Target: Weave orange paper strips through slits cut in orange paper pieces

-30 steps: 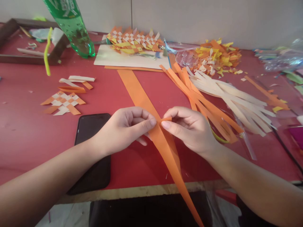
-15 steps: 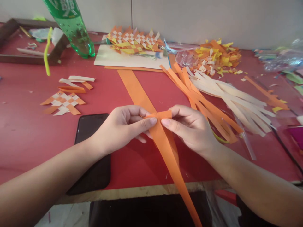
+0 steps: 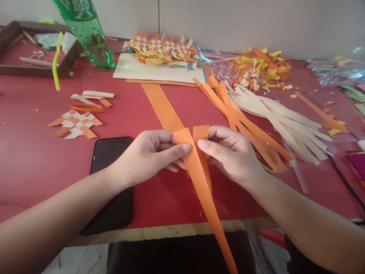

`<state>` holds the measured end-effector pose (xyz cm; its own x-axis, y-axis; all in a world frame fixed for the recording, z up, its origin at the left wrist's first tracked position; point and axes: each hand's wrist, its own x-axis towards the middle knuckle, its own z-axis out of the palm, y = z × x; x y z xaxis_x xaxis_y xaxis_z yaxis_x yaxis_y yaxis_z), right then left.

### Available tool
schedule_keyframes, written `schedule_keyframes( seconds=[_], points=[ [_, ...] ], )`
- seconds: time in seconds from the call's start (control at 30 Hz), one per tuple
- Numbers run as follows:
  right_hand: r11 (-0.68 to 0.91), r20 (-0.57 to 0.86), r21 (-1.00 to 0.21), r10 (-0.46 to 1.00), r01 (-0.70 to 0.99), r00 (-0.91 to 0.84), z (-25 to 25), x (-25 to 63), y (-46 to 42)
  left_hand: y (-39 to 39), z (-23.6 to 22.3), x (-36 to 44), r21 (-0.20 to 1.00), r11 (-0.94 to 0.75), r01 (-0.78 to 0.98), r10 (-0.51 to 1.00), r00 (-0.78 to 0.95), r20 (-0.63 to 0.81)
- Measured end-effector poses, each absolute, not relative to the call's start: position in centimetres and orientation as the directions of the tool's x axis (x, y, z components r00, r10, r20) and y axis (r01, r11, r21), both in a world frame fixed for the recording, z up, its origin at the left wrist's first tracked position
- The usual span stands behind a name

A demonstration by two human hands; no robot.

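Observation:
My left hand (image 3: 152, 156) pinches a long orange paper strip (image 3: 207, 201) near its upper end, thumb on top. The strip slants down past the table's front edge. Between thumb and fingers, my right hand (image 3: 232, 154) grips a shorter-looking orange paper piece (image 3: 201, 133). It stands just right of the long strip and passes behind it; I cannot tell whether the two join lower down. Under my left fingers runs a wider flat orange strip (image 3: 164, 106). A black phone (image 3: 114, 207) lies beneath my left wrist.
A woven paper fish (image 3: 76, 123) rests at left. Orange strips (image 3: 242, 118) and cream strips (image 3: 273, 110) lie fanned at right. Behind are a green bottle (image 3: 92, 38), several woven fish (image 3: 161, 47) on a white sheet (image 3: 122, 68), a scrap pile (image 3: 259, 64) and a dark frame (image 3: 23, 70).
The two orange ends, crossed together at my fingertips before, now stand apart and upright with a small gap between them. Both hands have stayed in nearly the same place.

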<state>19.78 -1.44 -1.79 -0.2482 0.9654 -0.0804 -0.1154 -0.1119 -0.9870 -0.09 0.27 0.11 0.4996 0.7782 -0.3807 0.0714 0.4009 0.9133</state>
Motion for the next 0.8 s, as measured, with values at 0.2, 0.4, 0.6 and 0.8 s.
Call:
schedule_keyframes(
  seconds=[0.2,0.4,0.6,0.8],
  points=[
    [-0.049,-0.034,-0.997,0.975,-0.061,-0.220,-1.79,19.75,-1.40,0.39,-0.06,-0.09,0.920,0.391,0.001,0.811,0.472,-0.345],
    [-0.036,-0.020,-0.995,0.983,-0.091,-0.180,-1.97,19.74,-1.31,0.23,-0.35,-0.25,0.906,0.418,-0.058,0.822,0.450,-0.350],
    [-0.122,-0.105,-0.987,0.983,-0.107,-0.153,-2.20,20.03,-1.32,0.27,0.05,-0.12,0.919,0.393,0.017,0.789,0.507,-0.347],
    [-0.184,-0.145,-0.975,0.952,-0.128,-0.269,-1.84,19.96,-1.41,0.36,0.11,-0.12,0.911,0.412,0.015,0.795,0.482,-0.368]
  ],
)
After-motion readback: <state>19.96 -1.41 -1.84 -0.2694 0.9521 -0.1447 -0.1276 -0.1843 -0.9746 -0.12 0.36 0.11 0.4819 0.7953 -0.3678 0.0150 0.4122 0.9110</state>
